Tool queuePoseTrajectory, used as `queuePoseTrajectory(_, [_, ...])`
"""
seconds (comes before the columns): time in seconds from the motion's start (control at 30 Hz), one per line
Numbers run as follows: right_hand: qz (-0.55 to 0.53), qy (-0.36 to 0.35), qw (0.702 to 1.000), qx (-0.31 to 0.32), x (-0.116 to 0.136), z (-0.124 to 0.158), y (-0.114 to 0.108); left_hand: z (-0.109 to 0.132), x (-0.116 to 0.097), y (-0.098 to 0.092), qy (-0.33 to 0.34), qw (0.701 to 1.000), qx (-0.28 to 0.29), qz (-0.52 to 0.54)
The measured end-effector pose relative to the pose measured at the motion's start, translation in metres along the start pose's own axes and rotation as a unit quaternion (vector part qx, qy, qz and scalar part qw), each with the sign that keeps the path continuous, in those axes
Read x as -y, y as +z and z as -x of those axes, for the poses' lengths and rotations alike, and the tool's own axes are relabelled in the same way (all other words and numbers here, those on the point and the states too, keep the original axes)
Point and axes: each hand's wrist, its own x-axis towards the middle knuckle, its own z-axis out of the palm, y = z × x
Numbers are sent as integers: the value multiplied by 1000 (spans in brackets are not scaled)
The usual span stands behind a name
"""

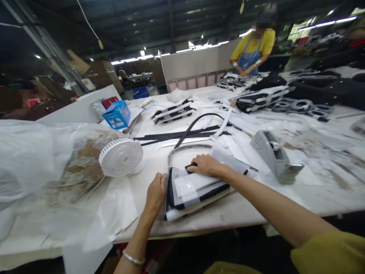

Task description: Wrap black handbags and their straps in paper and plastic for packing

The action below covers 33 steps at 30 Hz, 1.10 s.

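Observation:
A black handbag (211, 195), partly wrapped in white sheeting, lies at the table's front edge. A piece of clear tape (190, 193) crosses its wrapping. My left hand (156, 192) is closed on the bag's left end, with its fingertips partly hidden. On the bag's upper side, my right hand (207, 166) curls its fingers over a small black part (191, 168). The bag's handle (186, 147), covered in clear wrapping, arches behind it toward the back of the table.
A white fan (121, 157) stands left, near clear plastic sheeting (31, 156) and a blue box (116, 114). A grey tape dispenser (272, 156) is at right. Black strips (182, 134) lie behind the bag. A co-worker in yellow (251, 53) handles wrapped items at the far end.

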Motion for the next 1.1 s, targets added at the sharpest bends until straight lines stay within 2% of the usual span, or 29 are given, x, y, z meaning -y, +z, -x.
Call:
queuePoseTrajectory(0.13, [-14,84,996,-5,-14,23,-5,-17,-29,12,44,999,16,-23])
queuePoseTrajectory(0.23, [-50,74,995,-47,-17,54,-13,-28,-35,14,65,997,34,-35])
queuePoseTrajectory(0.3, [-62,35,994,-80,-15,75,-11,-30,-32,15,65,997,37,-30])
queuePoseTrajectory(0.4, [-74,-23,995,-61,-8,97,0,-27,-27,15,61,997,38,8])
queuePoseTrajectory(0.47, [-93,-43,994,-29,-7,103,5,-21,-24,13,62,996,42,42])
queuePoseTrajectory(0.57, [-133,-53,990,-6,-11,105,0,-13,-16,6,69,994,51,74])
queuePoseTrajectory(0.7, [-178,-56,982,7,-16,108,-13,-14,12,0,72,992,71,74])
queuePoseTrajectory(0.8, [-197,-61,978,-4,-16,111,-14,-34,34,0,77,995,17,57])
queuePoseTrajectory(0.87, [-207,-70,976,-14,-15,112,-12,-56,36,5,112,992,-23,50])
queuePoseTrajectory(0.97, [-206,-72,976,-19,-15,111,-10,-94,16,17,198,979,-39,34])
queuePoseTrajectory(1.1, [-198,-71,978,-20,-13,113,-15,-144,-32,38,291,956,4,-23])
